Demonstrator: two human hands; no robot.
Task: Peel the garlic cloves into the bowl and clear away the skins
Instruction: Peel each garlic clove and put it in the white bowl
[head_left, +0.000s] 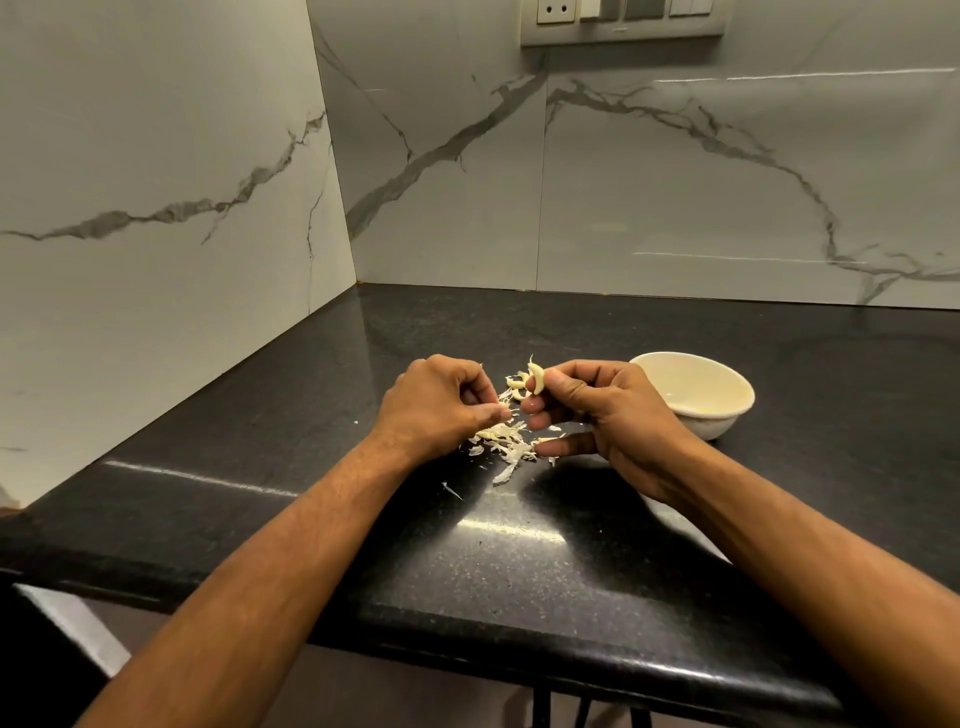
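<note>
My right hand (597, 410) pinches a pale garlic clove (536, 376) between thumb and forefinger, a few centimetres above the black counter. My left hand (441, 402) is just left of it with curled fingers, thumb and fingertips pressed together on what looks like a thin scrap of skin. Below both hands lies a loose pile of garlic skins (506, 441). A couple of cloves (515, 383) lie on the counter behind the held one. The cream bowl (696, 415) stands to the right of my right hand; its inside is only partly visible.
The black granite counter (519, 561) runs into a corner of marble-patterned walls at the left and back. Its front edge is near my elbows. A socket panel (623, 21) sits high on the back wall. Stray skin slivers (452, 489) lie nearer the front.
</note>
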